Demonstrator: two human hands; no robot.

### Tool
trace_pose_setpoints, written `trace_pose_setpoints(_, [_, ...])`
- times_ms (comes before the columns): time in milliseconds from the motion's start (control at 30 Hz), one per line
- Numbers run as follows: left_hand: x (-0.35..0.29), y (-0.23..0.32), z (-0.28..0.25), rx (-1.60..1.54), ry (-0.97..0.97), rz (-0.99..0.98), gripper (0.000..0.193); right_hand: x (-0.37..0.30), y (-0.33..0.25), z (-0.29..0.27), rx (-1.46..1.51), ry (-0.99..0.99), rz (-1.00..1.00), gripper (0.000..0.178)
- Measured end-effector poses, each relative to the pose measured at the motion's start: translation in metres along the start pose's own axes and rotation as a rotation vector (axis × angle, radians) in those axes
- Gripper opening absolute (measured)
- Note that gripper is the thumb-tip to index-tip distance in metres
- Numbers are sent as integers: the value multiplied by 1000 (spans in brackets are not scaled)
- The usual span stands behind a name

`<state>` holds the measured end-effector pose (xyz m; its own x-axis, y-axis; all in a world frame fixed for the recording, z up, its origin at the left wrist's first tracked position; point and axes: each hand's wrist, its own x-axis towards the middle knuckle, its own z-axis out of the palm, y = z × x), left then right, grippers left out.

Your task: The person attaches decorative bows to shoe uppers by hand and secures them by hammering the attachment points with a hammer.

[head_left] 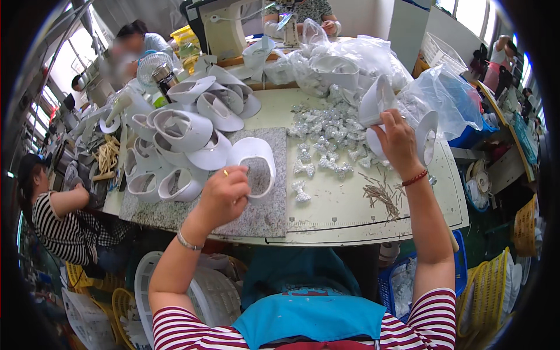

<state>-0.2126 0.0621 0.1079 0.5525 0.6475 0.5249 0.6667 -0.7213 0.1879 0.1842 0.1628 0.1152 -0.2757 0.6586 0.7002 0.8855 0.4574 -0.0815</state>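
My left hand (224, 195) is closed at the near left edge of a white shoe upper (262, 150), pinching it over the speckled stone slab (270, 213). My right hand (398, 146), raised over the right side of the table, has its fingers closed on another white shoe upper (373, 105). More white material shows beside that wrist, partly hidden by the hand. Between my hands lies a pile of silvery glitter bows (332, 131), with a single bow (300, 191) nearer to me. Several white shoe uppers (184, 131) are heaped left of my left hand.
Thin brown sticks (382, 195) lie near the table's front right. Clear plastic bags (367, 55) cover the back, near a sewing machine (224, 29). A small fan (154, 67) stands at the back left. Baskets (484, 291) stand below the table. Other people sit left and opposite.
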Motion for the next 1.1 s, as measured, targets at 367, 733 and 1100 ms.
trace_pose_setpoints(367, [31,81,62,-29,-107,-49,39,-76,-19,-8,139,-137,131,37])
trace_pose_setpoints(733, [48,76,128,223,-265,-87,23,-156,-19,-14,48,-252,248,10])
trace_pose_setpoints(1100, [56,101,143,-1135,-158,-628,12,-145,-15,-18,297,-202,432,10])
